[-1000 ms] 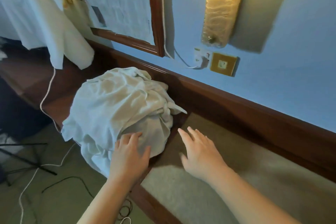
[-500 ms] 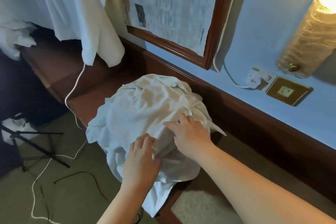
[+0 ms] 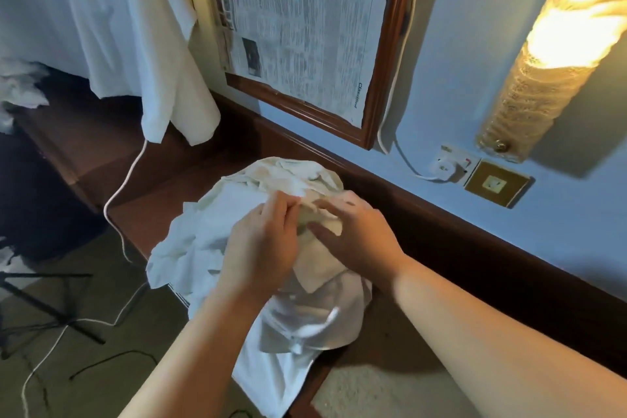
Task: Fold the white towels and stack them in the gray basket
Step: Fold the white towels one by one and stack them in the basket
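— So, what's round you?

— White cloth point(image 3: 169, 78) hangs at ten o'clock; a newspaper-covered mirror point(image 3: 298, 27) at twelve; a lit wall lamp point(image 3: 556, 44) at two; a plug and socket point(image 3: 448, 164) below it; a white cable point(image 3: 125, 187) trails off the wooden ledge point(image 3: 142, 214).

— And your hands?

— Both are atop the heap of white towels point(image 3: 210, 231) at centre; my left hand point(image 3: 261, 244) pinches a fold, fingers curled; my right hand point(image 3: 359, 231) grips cloth beside it, knuckles up.

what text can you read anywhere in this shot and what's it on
"Classified": printed sideways along the right margin of the newspaper page in the wooden frame.
The newspaper's columns of body text and its small pictures: too small and blurred to read.
Wall socket and brass plate: no legible markings.
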### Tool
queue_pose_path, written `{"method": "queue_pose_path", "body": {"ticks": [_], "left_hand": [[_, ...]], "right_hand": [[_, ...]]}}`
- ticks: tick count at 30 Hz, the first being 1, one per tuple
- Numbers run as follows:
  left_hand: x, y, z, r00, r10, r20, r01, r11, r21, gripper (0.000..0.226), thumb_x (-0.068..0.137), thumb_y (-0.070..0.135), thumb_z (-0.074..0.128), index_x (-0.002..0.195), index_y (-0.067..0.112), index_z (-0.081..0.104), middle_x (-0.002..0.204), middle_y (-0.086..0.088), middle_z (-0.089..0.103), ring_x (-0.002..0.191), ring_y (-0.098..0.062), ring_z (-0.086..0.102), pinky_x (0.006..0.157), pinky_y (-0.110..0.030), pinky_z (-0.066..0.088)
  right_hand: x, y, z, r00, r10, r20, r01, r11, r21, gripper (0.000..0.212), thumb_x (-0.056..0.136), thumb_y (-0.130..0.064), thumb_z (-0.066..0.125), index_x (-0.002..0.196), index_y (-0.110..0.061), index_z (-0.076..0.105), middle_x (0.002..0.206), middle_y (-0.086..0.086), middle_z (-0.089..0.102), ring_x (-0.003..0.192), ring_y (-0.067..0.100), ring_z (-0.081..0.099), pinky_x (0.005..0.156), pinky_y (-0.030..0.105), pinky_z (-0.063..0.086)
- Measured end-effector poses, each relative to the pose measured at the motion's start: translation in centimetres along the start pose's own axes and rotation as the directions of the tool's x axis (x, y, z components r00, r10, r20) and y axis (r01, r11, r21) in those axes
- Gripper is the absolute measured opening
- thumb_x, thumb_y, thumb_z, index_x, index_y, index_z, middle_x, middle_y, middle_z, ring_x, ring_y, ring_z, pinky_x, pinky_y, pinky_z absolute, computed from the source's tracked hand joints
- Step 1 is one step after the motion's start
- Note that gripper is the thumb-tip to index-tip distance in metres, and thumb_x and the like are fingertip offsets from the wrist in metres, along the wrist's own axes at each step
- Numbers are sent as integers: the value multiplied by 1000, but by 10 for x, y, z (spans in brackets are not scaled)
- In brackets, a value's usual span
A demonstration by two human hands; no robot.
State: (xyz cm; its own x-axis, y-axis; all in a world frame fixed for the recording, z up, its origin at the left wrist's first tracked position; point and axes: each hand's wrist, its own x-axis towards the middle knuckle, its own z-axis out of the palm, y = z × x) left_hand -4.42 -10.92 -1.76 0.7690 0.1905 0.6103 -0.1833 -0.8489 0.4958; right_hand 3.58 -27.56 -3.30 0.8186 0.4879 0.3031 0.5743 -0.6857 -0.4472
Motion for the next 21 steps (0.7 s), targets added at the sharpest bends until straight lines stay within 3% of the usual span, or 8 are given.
{"method": "queue_pose_path", "body": {"ticks": [3, 6, 8, 10, 12, 15, 18, 21], "left_hand": [[54, 31, -24, 993, 111, -32, -114, 989, -98, 13, 105, 21, 59, 101, 10, 64, 81, -3, 69, 71, -23, 64, 61, -40, 49], [97, 61, -39, 975, 221, -38, -224, 961, -161, 12, 104, 24, 63, 102, 12, 64, 84, 0, 66, 79, -19, 59, 68, -39, 48], [115, 79, -42, 951, 309, 8, -304, 939, -160, 21, 96, 33, 74, 104, 15, 68, 83, 6, 64, 77, -15, 57, 69, -31, 47], [127, 99, -39, 925, 370, 87, -357, 924, -134, 36, 85, 36, 85, 108, 14, 68, 82, 9, 58, 74, -14, 54, 68, -28, 44], [134, 117, -31, 909, 403, 106, -392, 913, -110, 30, 84, 23, 86, 103, 13, 65, 74, 15, 46, 67, -16, 50, 63, -31, 44], [137, 135, -12, 945, 323, 48, -316, 942, -109, 27, 87, 12, 75, 87, 20, 49, 67, 14, 38, 60, -24, 48, 56, -34, 40], [131, 149, 2, 983, 183, 26, -173, 961, -213, 20, 93, 30, 66, 96, 20, 49, 74, 3, 57, 64, -27, 53, 59, -38, 43], [125, 173, 9, 998, 65, 11, -57, 928, -369, 19, 97, 39, 60, 103, 26, 48, 85, 9, 66, 73, -22, 61, 68, -41, 52]], "right_hand": [[20, -9, -55, 985, 42, -169, -36, 999, 40, 16, 100, -41, 60, 106, -33, 72, 100, -9, 64, 93, 15, 61, 81, 40, 53], [42, -17, -130, 951, 73, -301, -72, 997, 15, 17, 103, -28, 50, 94, -22, 64, 87, -6, 64, 82, 19, 60, 70, 37, 48], [50, -23, -183, 924, 93, -372, -102, 995, -5, 14, 104, -21, 48, 97, -16, 60, 81, -4, 62, 73, 20, 57, 62, 36, 40], [51, -29, -229, 901, 17, -433, -72, 991, -110, 10, 105, -18, 48, 104, -12, 57, 83, 3, 61, 74, 27, 57, 62, 36, 41], [50, -33, -266, 881, -58, -470, -48, 976, -211, 9, 105, -18, 47, 106, -11, 53, 86, 10, 63, 76, 32, 57, 62, 38, 44], [42, -34, -323, 817, -38, -575, -120, 965, -233, 10, 103, -15, 46, 103, -9, 55, 93, 13, 65, 85, 36, 57, 66, 39, 43], [21, -31, -386, 710, 51, -702, -251, 950, -185, 11, 101, -19, 46, 100, -14, 56, 97, 6, 63, 90, 30, 55, 74, 36, 44], [-16, -20, -445, 605, 100, -790, -361, 919, -160, 11, 101, -20, 46, 98, -15, 55, 98, 2, 59, 89, 24, 50, 75, 30, 36]]}}
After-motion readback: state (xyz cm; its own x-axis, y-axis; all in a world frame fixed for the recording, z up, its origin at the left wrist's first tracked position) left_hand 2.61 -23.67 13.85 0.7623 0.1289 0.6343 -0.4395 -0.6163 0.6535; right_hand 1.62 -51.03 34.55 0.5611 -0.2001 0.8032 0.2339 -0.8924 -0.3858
